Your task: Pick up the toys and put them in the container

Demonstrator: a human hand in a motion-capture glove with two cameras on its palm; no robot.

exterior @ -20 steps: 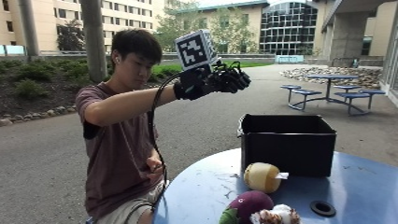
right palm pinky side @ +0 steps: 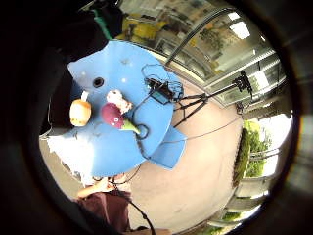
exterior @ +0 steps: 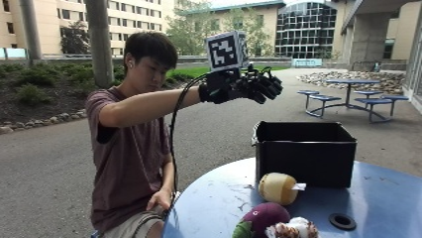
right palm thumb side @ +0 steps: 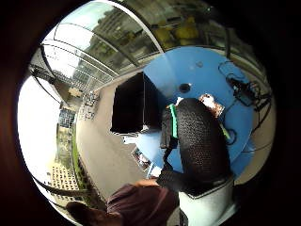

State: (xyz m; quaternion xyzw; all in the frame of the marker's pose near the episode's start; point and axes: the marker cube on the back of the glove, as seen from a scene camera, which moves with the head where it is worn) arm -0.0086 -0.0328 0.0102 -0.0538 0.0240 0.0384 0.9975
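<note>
Gloved hand up high, toys waiting on the table

The gloved right hand (exterior: 254,85) is raised in the air above the black box (exterior: 304,151), and its fingers hang softly curled with nothing in them. It looks like the hand is getting ready to come down for a toy, so no toy has been picked up yet. Three toys lie on the round blue table (exterior: 389,198): a yellow onion toy (exterior: 278,188) just beside the box, a purple eggplant toy (exterior: 262,218) nearer the table edge, and a small brown and white plush toy (exterior: 292,230) touching the eggplant. The box stands open on top, ready for toys to go in.
</note>
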